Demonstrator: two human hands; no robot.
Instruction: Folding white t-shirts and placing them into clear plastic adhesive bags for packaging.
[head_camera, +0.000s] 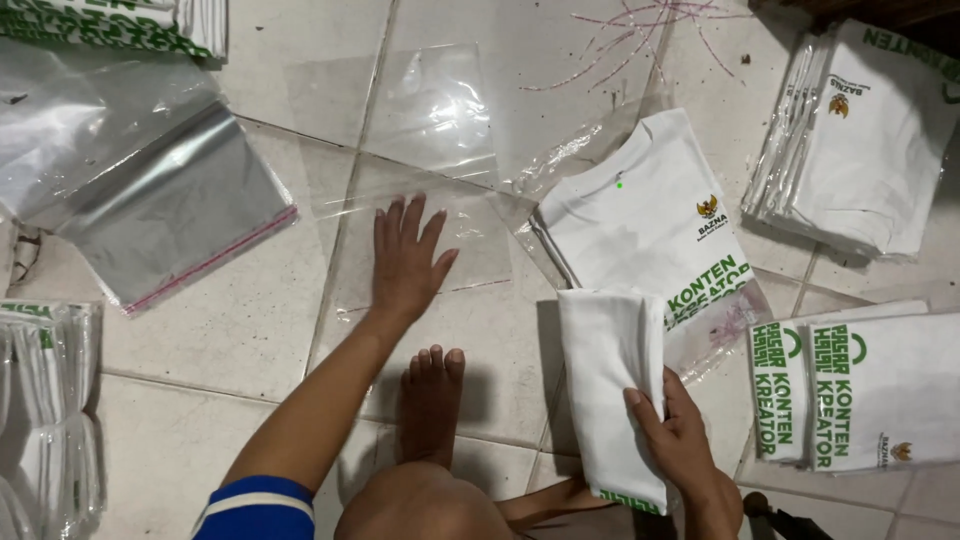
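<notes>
A: What does the left hand (405, 262) do?

B: It lies flat with the fingers spread, pressed on an empty clear plastic bag (415, 215) that lies on the tiled floor (215, 330). The bag is so transparent that I cannot follow its edges well.

A: And the right hand (680, 440)?

B: It is closed on a folded white shirt (612, 385), the thumb on top and the other fingers hidden under the cloth. The shirt is just right of the person's bare foot (432, 400), and its lower end shows a little green print. It lies partly over one bagged shirt (650, 220) with green letters and a small emblem.

A: How many other things do you count?

B: Beside the right hand are two folded shirts (860, 395), overlapping, cut by the frame edge. Above them is a stack of bagged shirts (860, 130); its number I cannot tell. At far left is another pile of bagged shirts (45, 400), also cut off. One larger grey-looking bag with a red strip (170, 210) lies at upper left. Thin red threads (640, 40) lie at the top, too fine to count.
</notes>
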